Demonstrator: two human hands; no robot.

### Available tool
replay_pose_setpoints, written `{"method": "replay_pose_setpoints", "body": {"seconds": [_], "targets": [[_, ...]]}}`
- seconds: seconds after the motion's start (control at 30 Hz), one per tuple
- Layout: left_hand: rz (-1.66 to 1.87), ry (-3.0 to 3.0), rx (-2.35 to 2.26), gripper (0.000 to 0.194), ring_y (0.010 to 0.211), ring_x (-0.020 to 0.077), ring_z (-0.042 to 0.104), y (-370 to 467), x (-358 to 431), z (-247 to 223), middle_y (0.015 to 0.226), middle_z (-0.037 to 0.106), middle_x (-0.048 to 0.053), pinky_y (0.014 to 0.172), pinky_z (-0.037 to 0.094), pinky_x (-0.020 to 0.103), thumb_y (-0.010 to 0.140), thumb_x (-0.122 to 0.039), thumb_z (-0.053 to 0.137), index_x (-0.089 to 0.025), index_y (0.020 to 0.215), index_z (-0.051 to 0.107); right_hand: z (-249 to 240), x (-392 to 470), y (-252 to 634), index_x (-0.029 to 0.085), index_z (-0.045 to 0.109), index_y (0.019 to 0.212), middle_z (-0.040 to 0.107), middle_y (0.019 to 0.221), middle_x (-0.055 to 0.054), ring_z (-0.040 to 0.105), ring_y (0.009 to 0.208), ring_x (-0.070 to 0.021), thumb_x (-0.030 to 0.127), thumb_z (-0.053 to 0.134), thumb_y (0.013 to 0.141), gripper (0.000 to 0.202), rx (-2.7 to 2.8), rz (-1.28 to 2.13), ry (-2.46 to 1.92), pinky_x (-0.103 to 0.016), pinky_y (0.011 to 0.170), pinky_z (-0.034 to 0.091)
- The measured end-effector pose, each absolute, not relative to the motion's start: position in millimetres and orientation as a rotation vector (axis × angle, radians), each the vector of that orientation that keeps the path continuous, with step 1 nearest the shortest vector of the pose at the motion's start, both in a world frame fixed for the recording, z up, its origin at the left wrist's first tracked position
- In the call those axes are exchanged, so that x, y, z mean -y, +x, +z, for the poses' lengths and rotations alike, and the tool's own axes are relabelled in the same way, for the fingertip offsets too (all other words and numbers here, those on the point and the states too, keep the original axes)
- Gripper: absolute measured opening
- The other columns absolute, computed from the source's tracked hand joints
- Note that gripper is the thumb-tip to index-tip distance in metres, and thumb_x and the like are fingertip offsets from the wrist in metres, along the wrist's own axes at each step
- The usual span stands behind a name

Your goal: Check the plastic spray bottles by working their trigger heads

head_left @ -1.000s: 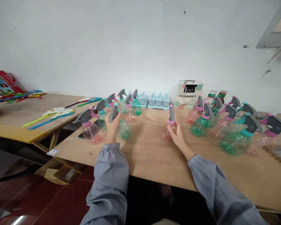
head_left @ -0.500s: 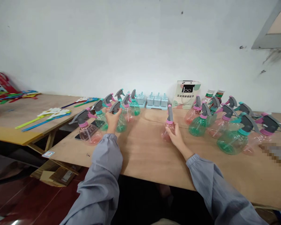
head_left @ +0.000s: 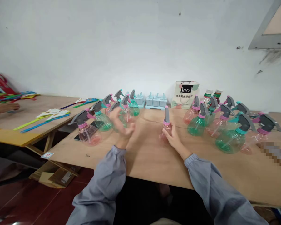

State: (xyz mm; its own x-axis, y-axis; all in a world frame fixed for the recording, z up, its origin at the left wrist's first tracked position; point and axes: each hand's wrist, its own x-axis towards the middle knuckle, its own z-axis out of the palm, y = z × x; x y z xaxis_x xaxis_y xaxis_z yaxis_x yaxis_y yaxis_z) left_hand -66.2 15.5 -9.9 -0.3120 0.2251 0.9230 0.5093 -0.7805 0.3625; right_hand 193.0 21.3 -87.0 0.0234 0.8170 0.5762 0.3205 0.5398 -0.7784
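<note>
Starting far left: spotted a co-worker's hand (head_left: pixel 7 107) over the neighbouring table (head_left: pixel 37 104), near hand-shaped clappers (head_left: pixel 52 113) laid flat, handles toward the front, probably for easy grabbing. Then, on the front table (head_left: pixel 140 159), a bunch of spray bottles (head_left: pixel 91 137) standing upright and close, likely for saving room. Got the left hand (head_left: pixel 123 125) just in front of those: blurry, thumb and fingers apart, seemingly nothing in it; can't tell about contact with the bottle behind. Next, the right hand (head_left: pixel 174 138), clamped round the body of a pink spray bottle (head_left: pixel 166 124) near mid-table, presumably for steadying it upright. Further right, a second group of spray bottles (head_left: pixel 231 142), packed tight.

As for contents: can see dip tubes through the pink and green plastic, no clear liquid line, so maybe empty. At the back, pale blue popsicle moulds (head_left: pixel 156 101), insides hidden; then a glasses-print paper bag (head_left: pixel 184 95), same deal; then two capped, labelled bottles (head_left: pixel 217 95), one darkish inside.
</note>
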Motion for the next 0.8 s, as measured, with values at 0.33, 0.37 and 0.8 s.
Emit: {"method": "replay_pose_setpoints", "body": {"seconds": [0.33, 0.37, 0.8], "targets": [[-2.548, -2.519, 1.335, 0.047, 0.117, 0.0255, 0.06, 45, -17, -14, 0.12, 0.065, 0.01, 0.105, 0.043, 0.039, 0.07, -0.03, 0.08, -0.023, 0.114, 0.064, -67, 3, 186, 0.023, 0.05, 0.135, 0.06, 0.134, -0.014, 0.056, 0.128, -0.0329, 0.058, 0.057, 0.089, 0.058, 1.956, 0.343, -0.882, -0.052, 0.111, 0.044], [-2.614, -2.486, 1.331, 0.042, 0.111, 0.0238, 0.063, 41, -18, -13, 0.113, 0.067, 0.009, 0.101, 0.045, 0.037, 0.068, -0.026, 0.08, -0.023, 0.109, 0.066, -61, 4, 195, 0.024, 0.052, 0.132, 0.061, 0.131, -0.013, 0.057, 0.126, -0.0328, 0.057, 0.056, 0.09, 0.053, 1.888, 0.244, -0.894, -0.052, 0.11, 0.044], [-3.431, -2.383, 1.307, 0.035, 0.103, 0.0256, 0.072, -5, -19, 3, 0.089, 0.076, 0.006, 0.09, 0.053, 0.035, 0.058, -0.024, 0.066, -0.02, 0.093, 0.066, -74, -45, 308, 0.01, 0.044, 0.131, 0.052, 0.132, -0.024, 0.047, 0.128, -0.0392, 0.052, 0.072, 0.072, 0.077, 1.116, -0.128, -1.415, -0.062, 0.11, 0.035]]}}
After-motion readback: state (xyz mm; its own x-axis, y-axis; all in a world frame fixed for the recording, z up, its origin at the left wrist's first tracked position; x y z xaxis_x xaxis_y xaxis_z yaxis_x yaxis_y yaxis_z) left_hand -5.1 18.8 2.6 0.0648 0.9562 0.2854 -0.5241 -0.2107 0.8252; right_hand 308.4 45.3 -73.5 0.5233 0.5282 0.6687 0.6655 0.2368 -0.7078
